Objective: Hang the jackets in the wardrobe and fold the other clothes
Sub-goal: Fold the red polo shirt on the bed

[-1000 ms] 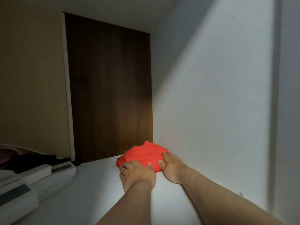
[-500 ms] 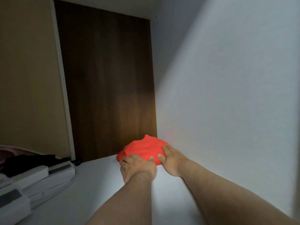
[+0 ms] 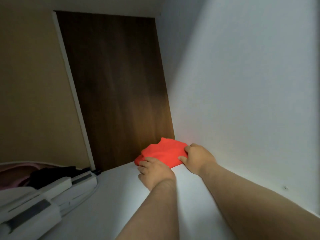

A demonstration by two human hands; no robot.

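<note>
red garment (image 3: pixel 164 153) on shelf corner | left hand (image 3: pixel 154 170) flat on near edge | right hand (image 3: pixel 197 157) grip clamps right edge

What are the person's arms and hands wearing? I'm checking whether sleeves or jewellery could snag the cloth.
Nothing is visible on them: both forearms are bare with no sleeves in view, and the left hand and right hand show no gloves, watch, bracelets or rings. Fingertips are partly hidden.
</note>
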